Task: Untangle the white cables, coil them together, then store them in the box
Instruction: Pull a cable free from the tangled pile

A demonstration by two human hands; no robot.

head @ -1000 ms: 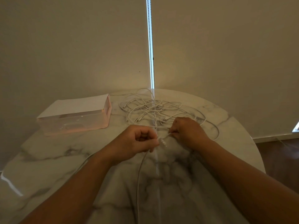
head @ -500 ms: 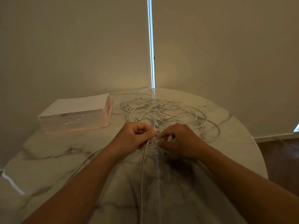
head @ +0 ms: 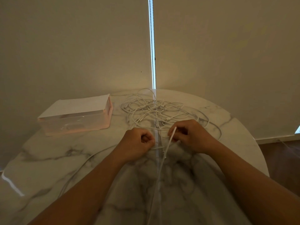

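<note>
Left hand is clenched on 1 strand of the cables; right hand pinches another, which trails back toward the person. The tangle lies just right of the box. Light, limp, probably slick, I'd say: grip near a plug end.

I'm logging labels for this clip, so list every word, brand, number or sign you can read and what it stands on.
No text can be read here.
The box: its white lid is blank; a faint round shape in the see-through wall is too blurred to read.
The white cables: plugs too small to show any marking.
The table and blinds: no writing.
</note>
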